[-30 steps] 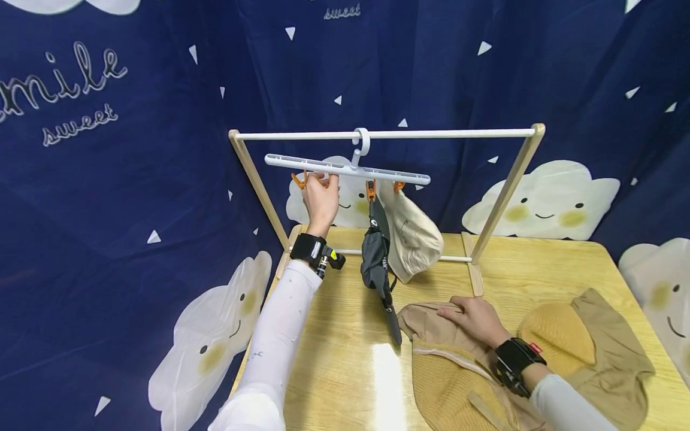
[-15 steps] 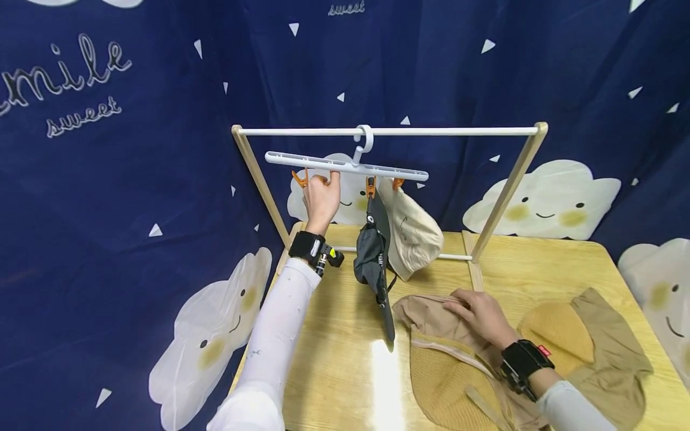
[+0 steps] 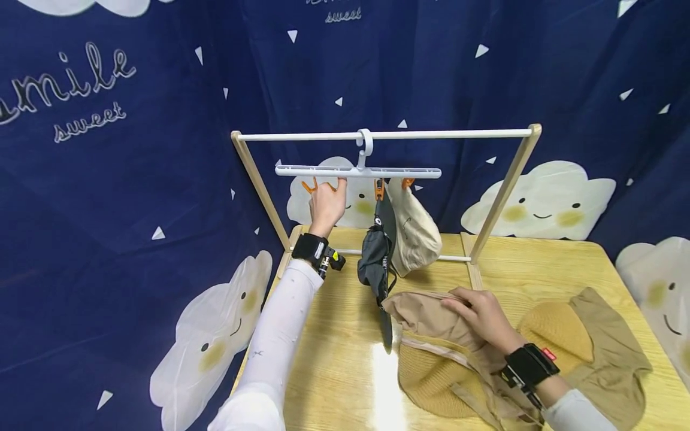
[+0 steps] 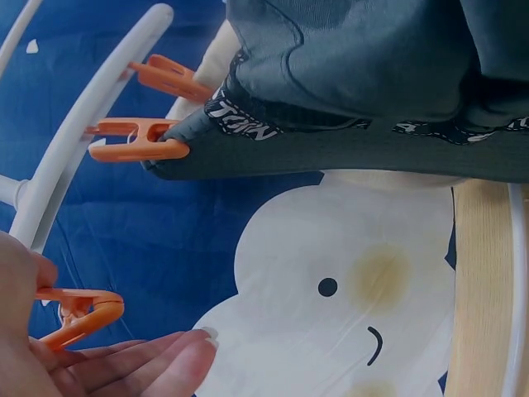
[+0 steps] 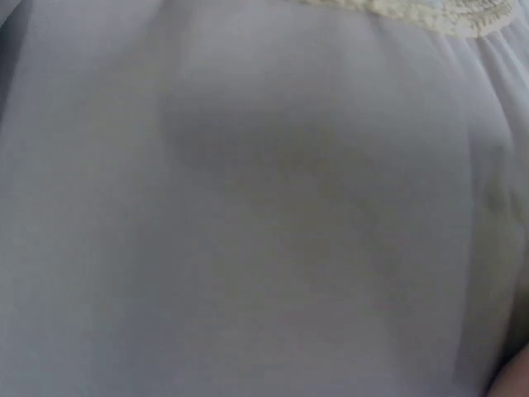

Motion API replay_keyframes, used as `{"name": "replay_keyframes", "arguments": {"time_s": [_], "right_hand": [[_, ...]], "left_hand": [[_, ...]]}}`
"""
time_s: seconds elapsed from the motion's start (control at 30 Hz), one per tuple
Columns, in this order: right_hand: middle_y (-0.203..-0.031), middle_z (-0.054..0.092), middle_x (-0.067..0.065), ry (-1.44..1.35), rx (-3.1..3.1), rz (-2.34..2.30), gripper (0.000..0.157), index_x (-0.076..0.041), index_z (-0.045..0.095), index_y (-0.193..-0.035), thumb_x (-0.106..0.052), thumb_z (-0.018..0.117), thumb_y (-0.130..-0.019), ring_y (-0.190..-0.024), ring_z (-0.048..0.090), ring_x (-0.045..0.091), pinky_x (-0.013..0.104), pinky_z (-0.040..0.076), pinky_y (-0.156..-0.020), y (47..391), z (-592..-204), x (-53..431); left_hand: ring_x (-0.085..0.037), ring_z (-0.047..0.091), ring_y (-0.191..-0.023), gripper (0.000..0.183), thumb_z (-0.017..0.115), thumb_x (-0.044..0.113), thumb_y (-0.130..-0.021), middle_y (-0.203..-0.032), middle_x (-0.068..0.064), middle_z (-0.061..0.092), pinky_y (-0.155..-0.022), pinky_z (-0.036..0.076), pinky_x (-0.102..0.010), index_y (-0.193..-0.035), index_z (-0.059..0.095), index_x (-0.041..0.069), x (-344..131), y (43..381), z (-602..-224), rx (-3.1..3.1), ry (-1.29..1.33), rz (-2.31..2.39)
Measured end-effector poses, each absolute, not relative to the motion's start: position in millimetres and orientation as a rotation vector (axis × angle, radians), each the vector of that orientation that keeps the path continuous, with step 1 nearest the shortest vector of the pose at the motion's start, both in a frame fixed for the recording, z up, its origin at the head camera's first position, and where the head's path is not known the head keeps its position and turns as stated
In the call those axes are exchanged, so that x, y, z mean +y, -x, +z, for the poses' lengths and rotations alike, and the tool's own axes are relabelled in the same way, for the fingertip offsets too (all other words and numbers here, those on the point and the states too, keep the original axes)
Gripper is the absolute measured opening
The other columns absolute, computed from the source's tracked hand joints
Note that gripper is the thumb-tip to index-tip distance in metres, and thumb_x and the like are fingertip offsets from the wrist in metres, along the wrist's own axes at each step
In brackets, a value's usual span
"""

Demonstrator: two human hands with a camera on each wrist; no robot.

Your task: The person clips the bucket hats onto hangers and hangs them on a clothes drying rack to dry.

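Observation:
My left hand point(image 3: 327, 206) is raised under the white hanger point(image 3: 302, 171), thumb up against its bar. In the left wrist view, its thumb and fingers pinch an orange clip point(image 4: 99, 313). My right hand point(image 3: 482, 314) grips the edge of a tan hat point(image 3: 431, 314) with a mustard lining, low over the table. A dark grey cap point(image 3: 372, 257) hangs from one orange clip point(image 3: 380, 189); behind it a cream hat point(image 3: 415, 236) hangs from another clip point(image 3: 408, 182). Pale, blurred cloth point(image 5: 248, 207) fills the right wrist view.
The hanger hooks over the white rail point(image 3: 453, 133) of a wooden-legged rack point(image 3: 507, 191). A second tan and mustard hat point(image 3: 609, 353) lies at the right of the wooden table point(image 3: 329, 365). A dark blue curtain point(image 3: 162, 179) surrounds the table.
The tan hat in my right hand has shifted left and its edge has lifted toward the grey cap. The hanger has turned to lie nearly level; my left hand has moved slightly right with it.

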State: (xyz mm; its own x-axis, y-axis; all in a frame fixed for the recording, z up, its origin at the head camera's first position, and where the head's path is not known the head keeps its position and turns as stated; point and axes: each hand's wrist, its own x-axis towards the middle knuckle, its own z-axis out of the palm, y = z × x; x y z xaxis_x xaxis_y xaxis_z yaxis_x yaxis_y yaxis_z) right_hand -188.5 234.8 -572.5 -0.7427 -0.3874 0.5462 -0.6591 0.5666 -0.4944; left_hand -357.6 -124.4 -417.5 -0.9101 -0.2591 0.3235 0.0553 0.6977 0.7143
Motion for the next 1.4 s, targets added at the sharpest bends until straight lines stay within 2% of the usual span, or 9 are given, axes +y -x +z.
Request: {"name": "replay_keyframes", "arguments": {"time_s": [0.1, 0.2, 0.43, 0.53, 0.63, 0.7, 0.8, 1.03, 1.4], "right_hand": [[-0.088, 0.076, -0.01, -0.887, -2.379, 1.024, 0.011, -0.021, 0.077, -0.098, -0.011, 0.079, -0.093, -0.072, 0.066, 0.001, 0.017, 0.049, -0.067, 185.6, -563.1, 228.2], [-0.089, 0.076, -0.009, -0.923, -2.337, 1.067, 0.007, -0.017, 0.078, -0.098, -0.012, 0.078, -0.094, -0.073, 0.068, 0.003, 0.017, 0.051, -0.069, 183.3, -553.9, 221.0], [-0.09, 0.077, -0.008, -1.016, -2.201, 1.171, 0.027, -0.02, 0.078, -0.101, 0.002, 0.08, -0.086, -0.073, 0.069, 0.002, 0.016, 0.052, -0.069, 183.8, -538.8, 202.0], [-0.085, 0.076, -0.008, -1.03, -2.153, 1.197, 0.021, -0.017, 0.078, -0.101, -0.001, 0.08, -0.088, -0.068, 0.065, 0.0, 0.016, 0.051, -0.065, 184.1, -535.7, 194.2], [-0.081, 0.073, -0.009, -1.008, -2.155, 1.231, 0.005, -0.015, 0.078, -0.098, -0.011, 0.078, -0.094, -0.066, 0.061, -0.001, 0.016, 0.048, -0.063, 182.8, -534.2, 186.6], [-0.077, 0.07, -0.01, -0.991, -2.159, 1.256, 0.001, -0.014, 0.076, -0.096, -0.014, 0.077, -0.095, -0.063, 0.057, -0.002, 0.016, 0.045, -0.06, 181.4, -533.5, 181.1], [-0.075, 0.068, -0.009, -0.961, -2.161, 1.299, 0.005, -0.014, 0.075, -0.095, -0.01, 0.078, -0.094, -0.063, 0.056, -0.001, 0.017, 0.045, -0.06, 178.6, -532.9, 172.0], [-0.071, 0.064, -0.005, -0.835, -2.138, 1.398, 0.029, -0.015, 0.069, -0.088, 0.013, 0.075, -0.086, -0.062, 0.052, -0.001, 0.017, 0.042, -0.057, 168.7, -541.1, 139.6], [-0.059, 0.041, -0.005, -0.706, -2.075, 1.599, 0.031, -0.013, 0.058, -0.082, 0.015, 0.062, -0.095, -0.054, 0.036, -0.004, 0.017, 0.032, -0.047, 153.9, -577.5, 77.7]], "left_hand": [[-0.032, 0.054, -0.056, 0.062, 0.041, 0.056, -0.107, -0.056, 0.0, 0.041, -0.056, 0.04, -0.042, -0.06, 0.044, 0.015, -124.5, 358.0, -417.9, -2.536, -0.145, -1.066], [-0.031, 0.053, -0.057, 0.062, 0.039, 0.056, -0.108, -0.057, 0.0, 0.04, -0.056, 0.038, -0.04, -0.061, 0.043, 0.015, -124.8, 358.6, -417.3, -2.573, -0.139, -1.056], [-0.031, 0.056, -0.059, 0.063, 0.033, 0.057, -0.108, -0.059, -0.001, 0.044, -0.055, 0.038, -0.04, -0.062, 0.046, 0.015, -124.1, 359.6, -411.1, -2.661, -0.107, -1.009], [-0.03, 0.056, -0.06, 0.064, 0.032, 0.055, -0.11, -0.059, -0.002, 0.046, -0.056, 0.04, -0.04, -0.063, 0.048, 0.015, -122.9, 359.9, -409.1, -2.684, -0.076, -1.0], [-0.028, 0.062, -0.058, 0.064, 0.031, 0.054, -0.11, -0.057, -0.002, 0.055, -0.061, 0.044, -0.04, -0.064, 0.053, 0.015, -121.1, 359.3, -406.3, -2.711, -0.053, -1.027], [-0.025, 0.065, -0.057, 0.064, 0.029, 0.053, -0.111, -0.056, -0.003, 0.061, -0.065, 0.048, -0.04, -0.067, 0.057, 0.015, -120.0, 358.2, -404.0, -2.737, -0.041, -1.036], [-0.022, 0.069, -0.055, 0.065, 0.027, 0.052, -0.111, -0.058, -0.004, 0.067, -0.071, 0.052, -0.04, -0.071, 0.061, 0.015, -118.6, 355.4, -400.3, -2.771, -0.026, -1.059], [-0.019, 0.07, -0.055, 0.064, 0.025, 0.045, -0.113, -0.062, -0.003, 0.071, -0.082, 0.052, -0.04, -0.074, 0.065, 0.014, -116.4, 352.9, -394.7, -2.805, 0.016, -1.051], [-0.017, 0.069, -0.058, 0.062, 0.026, 0.038, -0.115, -0.068, -0.001, 0.071, -0.08, 0.051, -0.039, -0.079, 0.07, 0.013, -112.4, 353.8, -390.9, -2.864, 0.044, -1.029]]}}
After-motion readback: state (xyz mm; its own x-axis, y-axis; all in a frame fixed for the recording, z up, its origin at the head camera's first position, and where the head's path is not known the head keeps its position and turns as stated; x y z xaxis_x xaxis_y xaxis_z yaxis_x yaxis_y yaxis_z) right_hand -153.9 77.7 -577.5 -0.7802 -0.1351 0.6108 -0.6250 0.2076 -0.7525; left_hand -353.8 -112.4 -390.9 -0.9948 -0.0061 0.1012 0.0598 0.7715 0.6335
